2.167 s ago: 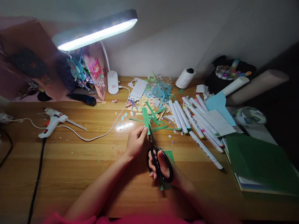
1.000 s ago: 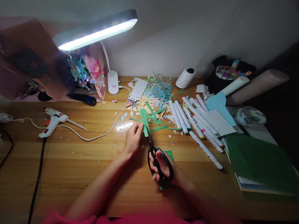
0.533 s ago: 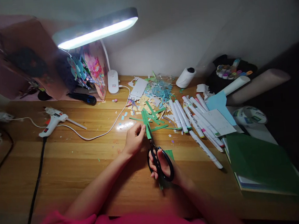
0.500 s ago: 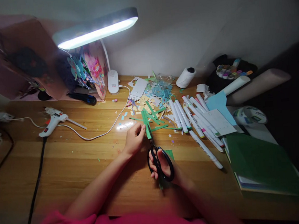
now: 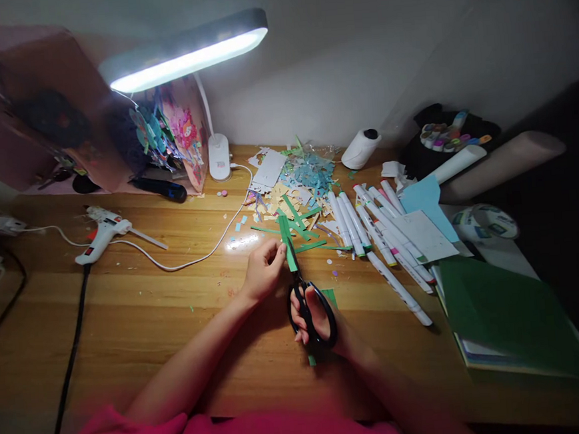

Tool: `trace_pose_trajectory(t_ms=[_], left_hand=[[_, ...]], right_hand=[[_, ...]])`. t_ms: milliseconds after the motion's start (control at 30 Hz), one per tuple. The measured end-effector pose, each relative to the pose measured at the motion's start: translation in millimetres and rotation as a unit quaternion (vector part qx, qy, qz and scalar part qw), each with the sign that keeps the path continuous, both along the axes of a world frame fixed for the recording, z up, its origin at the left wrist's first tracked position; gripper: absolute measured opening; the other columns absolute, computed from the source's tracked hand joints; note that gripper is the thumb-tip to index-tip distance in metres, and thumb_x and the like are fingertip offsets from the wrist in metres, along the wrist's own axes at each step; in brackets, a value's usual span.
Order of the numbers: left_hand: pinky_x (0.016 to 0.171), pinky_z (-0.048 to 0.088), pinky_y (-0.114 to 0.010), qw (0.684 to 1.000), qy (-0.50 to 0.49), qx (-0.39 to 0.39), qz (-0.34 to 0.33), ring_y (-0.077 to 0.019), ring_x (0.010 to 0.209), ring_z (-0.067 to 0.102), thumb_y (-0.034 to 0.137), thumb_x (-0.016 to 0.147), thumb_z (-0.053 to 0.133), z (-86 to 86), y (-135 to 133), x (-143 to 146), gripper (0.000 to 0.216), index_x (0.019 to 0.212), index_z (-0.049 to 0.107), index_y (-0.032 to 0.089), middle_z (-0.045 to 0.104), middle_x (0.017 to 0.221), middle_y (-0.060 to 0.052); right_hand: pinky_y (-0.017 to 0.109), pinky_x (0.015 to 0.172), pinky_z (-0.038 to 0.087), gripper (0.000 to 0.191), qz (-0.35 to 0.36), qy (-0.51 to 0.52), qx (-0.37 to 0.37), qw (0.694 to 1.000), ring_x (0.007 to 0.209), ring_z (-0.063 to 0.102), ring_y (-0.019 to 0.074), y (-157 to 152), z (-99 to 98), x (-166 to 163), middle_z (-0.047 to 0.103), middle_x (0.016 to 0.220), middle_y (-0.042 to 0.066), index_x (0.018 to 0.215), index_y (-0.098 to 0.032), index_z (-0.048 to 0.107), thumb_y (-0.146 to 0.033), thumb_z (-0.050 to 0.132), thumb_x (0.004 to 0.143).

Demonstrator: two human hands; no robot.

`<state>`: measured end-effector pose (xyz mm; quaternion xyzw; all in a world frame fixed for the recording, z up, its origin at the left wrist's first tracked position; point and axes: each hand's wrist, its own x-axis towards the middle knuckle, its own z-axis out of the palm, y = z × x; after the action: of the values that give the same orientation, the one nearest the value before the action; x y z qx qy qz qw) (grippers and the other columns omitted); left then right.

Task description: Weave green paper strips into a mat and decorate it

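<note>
Evidently, the step in hand is cutting along a green paper strip, held above the middle of the wooden table. The left hand pinches it narrowly between thumb and fingers at its left side. The right hand has its fingers through the handles of black scissors, their blades pointing toward the table's back edge along the strip's right side. How far the blades are parted is too small to tell.

To cut well, the strip should probably be turned to meet the blades, with the scissors running parallel to its long side. Short, even snips near the pivot would likely give a straighter line than one long bite. The left fingertips had best sit clear of the blade path, since thumb and blades are close together. Between the hands and the table's back edge lie loose green strips and coloured paper scraps; white markers fan out toward the right edge.
</note>
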<state>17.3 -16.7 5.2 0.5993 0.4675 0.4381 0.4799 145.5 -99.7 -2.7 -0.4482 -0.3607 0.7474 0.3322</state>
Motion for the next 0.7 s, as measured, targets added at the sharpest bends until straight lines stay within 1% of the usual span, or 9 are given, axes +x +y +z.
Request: trace_pose_trajectory(t_ms=[200, 367, 567, 700], left_hand=[[0.053, 0.028, -0.024, 1.0, 0.012, 0.0, 0.0, -0.0115, 0.054, 0.034, 0.043, 0.09, 0.044, -4.4, 2.3, -3.3, 0.036, 0.062, 0.037, 0.02, 0.034, 0.057, 0.005], [0.058, 0.029, -0.024, 0.999, 0.041, 0.018, 0.012, -0.0122, 0.06, 0.037, 0.039, 0.092, 0.043, -3.9, 8.1, -10.0, 0.031, 0.068, 0.042, 0.019, 0.039, 0.062, 0.005], [0.056, 0.026, -0.025, 0.998, 0.061, 0.031, 0.013, -0.012, 0.058, 0.032, 0.037, 0.09, 0.044, -2.9, 6.8, -9.7, 0.034, 0.062, 0.036, 0.02, 0.033, 0.06, 0.005], [0.056, 0.025, -0.025, 0.998, 0.057, 0.028, 0.006, -0.0119, 0.058, 0.031, 0.036, 0.089, 0.044, -4.2, 6.5, -9.1, 0.034, 0.061, 0.034, 0.02, 0.031, 0.06, 0.005]], right_hand=[[0.021, 0.042, 0.044, 0.067, 0.004, -0.011, 0.001, 1.0, 0.032, 0.04, 0.0044, -0.3, 5.6, 0.9, 0.04, 0.048, -0.01, 0.073, -0.02, 0.041, -0.086, 0.037, 0.066], [0.02, 0.039, 0.043, 0.067, 0.022, -0.012, 0.0, 1.0, 0.032, 0.042, 0.0045, -3.0, 2.8, 0.8, 0.041, 0.049, -0.01, 0.073, -0.019, 0.042, -0.085, 0.04, 0.065], [0.021, 0.044, 0.047, 0.07, 0.02, -0.011, 0.002, 1.0, 0.034, 0.044, 0.0043, -3.2, 0.4, -1.1, 0.041, 0.05, -0.01, 0.075, -0.02, 0.042, -0.088, 0.037, 0.063], [0.018, 0.04, 0.043, 0.069, 0.023, -0.019, -0.009, 1.0, 0.033, 0.042, 0.004, -2.4, 1.3, 0.1, 0.041, 0.048, -0.01, 0.073, -0.019, 0.041, -0.087, 0.038, 0.063]])
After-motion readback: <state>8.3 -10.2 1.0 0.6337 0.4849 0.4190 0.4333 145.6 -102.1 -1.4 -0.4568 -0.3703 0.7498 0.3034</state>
